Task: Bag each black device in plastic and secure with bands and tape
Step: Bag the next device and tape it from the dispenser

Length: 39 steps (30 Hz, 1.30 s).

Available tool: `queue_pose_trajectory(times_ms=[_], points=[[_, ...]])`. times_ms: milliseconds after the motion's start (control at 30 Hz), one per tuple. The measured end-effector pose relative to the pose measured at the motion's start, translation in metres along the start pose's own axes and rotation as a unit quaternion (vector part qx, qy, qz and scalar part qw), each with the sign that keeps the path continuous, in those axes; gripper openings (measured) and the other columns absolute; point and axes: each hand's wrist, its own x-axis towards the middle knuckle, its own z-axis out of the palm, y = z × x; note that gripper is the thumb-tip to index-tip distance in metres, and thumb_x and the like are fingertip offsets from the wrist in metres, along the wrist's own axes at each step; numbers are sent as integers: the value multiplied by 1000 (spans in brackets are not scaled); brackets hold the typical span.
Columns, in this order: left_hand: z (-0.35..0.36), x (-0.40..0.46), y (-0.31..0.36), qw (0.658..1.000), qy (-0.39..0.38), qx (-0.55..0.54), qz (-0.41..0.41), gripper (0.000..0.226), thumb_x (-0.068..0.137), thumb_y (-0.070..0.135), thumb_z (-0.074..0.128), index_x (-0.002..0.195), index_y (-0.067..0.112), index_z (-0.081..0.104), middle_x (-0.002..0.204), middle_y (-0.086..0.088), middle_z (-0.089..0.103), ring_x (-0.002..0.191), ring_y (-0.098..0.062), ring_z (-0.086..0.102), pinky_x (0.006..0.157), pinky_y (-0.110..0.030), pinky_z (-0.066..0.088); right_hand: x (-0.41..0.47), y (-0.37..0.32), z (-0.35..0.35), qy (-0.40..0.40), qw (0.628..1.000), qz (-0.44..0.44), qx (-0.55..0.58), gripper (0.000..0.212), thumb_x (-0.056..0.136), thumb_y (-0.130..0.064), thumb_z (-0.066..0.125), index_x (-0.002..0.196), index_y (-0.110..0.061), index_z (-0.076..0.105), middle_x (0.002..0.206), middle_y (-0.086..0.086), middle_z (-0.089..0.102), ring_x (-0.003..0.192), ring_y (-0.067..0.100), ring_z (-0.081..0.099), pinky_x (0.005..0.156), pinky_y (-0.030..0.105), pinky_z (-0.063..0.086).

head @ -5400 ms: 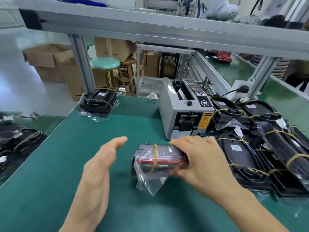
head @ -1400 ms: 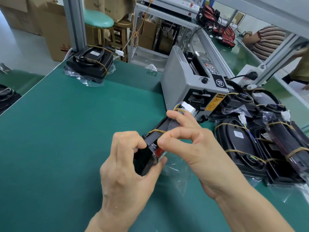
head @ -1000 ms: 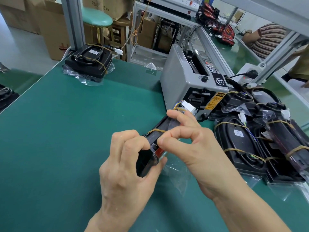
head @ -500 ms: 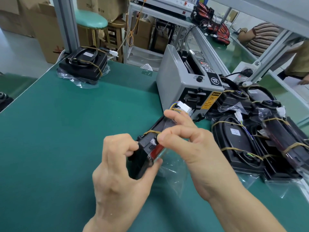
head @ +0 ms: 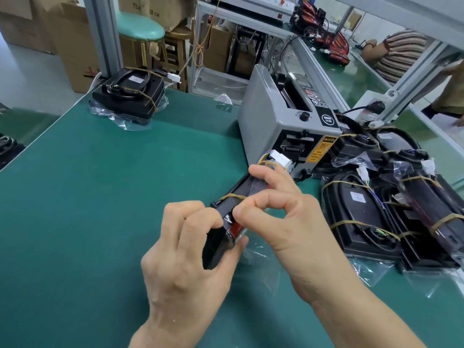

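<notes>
A long black device (head: 227, 209) with a red lens stands on edge on the green table (head: 100, 197), wrapped in clear plastic (head: 256, 257) with a rubber band (head: 232, 196) round it. My left hand (head: 185, 259) grips its near end, thumb beneath and fingers curled over the top. My right hand (head: 283, 217) pinches the plastic against the device's top edge with thumb and forefinger. A white connector (head: 281, 158) on coloured wires sticks out at the far end.
A grey tape dispenser (head: 283, 126) stands just behind the device. Several bagged, banded devices (head: 381, 209) are piled at the right. One more bagged device (head: 130, 94) lies at the far left corner. A person in a striped shirt (head: 401, 51) sits behind.
The device lay on its side under my right hand; now both hands hold it on edge. Over the last second the grip is the same and only the view has shifted slightly.
</notes>
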Motion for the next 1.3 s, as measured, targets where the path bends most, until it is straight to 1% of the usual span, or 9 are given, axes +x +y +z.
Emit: queue_pose_trajectory(times_ms=[100, 267, 433, 533, 667, 833, 1000, 1133, 1300], points=[[0, 0, 0, 1000, 1, 11, 6, 43, 66, 21, 82, 96, 18, 51, 88, -9, 56, 75, -14, 49, 54, -30, 43, 0, 1, 0, 4, 1000, -2, -1, 19, 70, -12, 72, 56, -25, 73, 126, -28, 54, 136, -14, 22, 108, 18, 16], [0, -1, 0, 1000, -2, 6, 11, 39, 69, 21, 81, 98, 22, 55, 94, -2, 51, 75, -11, 51, 57, -27, 45, -1, 3, 1, 16, 1000, -6, -7, 24, 72, -11, 73, 55, -28, 72, 125, -30, 54, 135, -16, 21, 108, 17, 16], [1, -1, 3, 1000, 5, -10, -9, 46, 65, 18, 82, 94, 15, 47, 88, -7, 56, 79, -16, 53, 60, -31, 45, -3, 3, 2, 19, 999, 5, 35, 20, 70, -17, 77, 54, -27, 72, 126, -29, 54, 135, -17, 20, 116, 32, 15], [1, -2, 4, 1000, 3, -14, -13, 46, 65, 18, 81, 93, 15, 46, 88, -7, 56, 79, -17, 54, 60, -31, 46, -3, 1, 2, 21, 999, 12, 45, 9, 64, -25, 72, 56, -29, 73, 125, -31, 55, 134, -19, 20, 113, 27, 13], [0, -1, 5, 1000, 4, -13, 1, 44, 66, 16, 81, 93, 16, 47, 86, -10, 58, 79, -17, 52, 59, -32, 45, -4, 6, 1, 18, 999, 3, 39, 25, 74, -10, 76, 55, -27, 72, 129, -27, 53, 135, -18, 20, 114, 28, 15], [2, -1, 3, 1000, 7, 6, 15, 42, 67, 16, 81, 94, 16, 49, 86, -12, 59, 77, -17, 51, 56, -33, 44, -5, 4, 4, 38, 999, -10, 27, 12, 63, -20, 72, 54, -26, 71, 129, -27, 53, 136, -15, 24, 113, 26, 18], [1, -2, 2, 1000, 11, 13, 17, 42, 67, 17, 82, 95, 17, 50, 86, -11, 59, 76, -16, 50, 55, -32, 43, -3, 8, 2, 25, 999, -17, 27, 26, 72, -5, 73, 55, -24, 72, 128, -27, 54, 136, -13, 24, 116, 28, 17], [1, -3, 0, 1000, 6, 6, 21, 35, 71, 19, 80, 98, 23, 56, 95, 1, 48, 75, -11, 53, 59, -27, 46, -2, 8, 1, 26, 999, -21, 8, 22, 71, -7, 73, 56, -24, 72, 126, -27, 55, 136, -14, 24, 110, 20, 17], [1, -3, 0, 1000, 11, 14, 25, 27, 76, 20, 78, 95, 25, 59, 94, 2, 47, 72, -11, 52, 59, -26, 46, -2, 10, 1, 28, 999, -34, -21, 20, 69, -9, 77, 60, -26, 72, 125, -28, 53, 129, -15, 33, 101, 7, 22]])
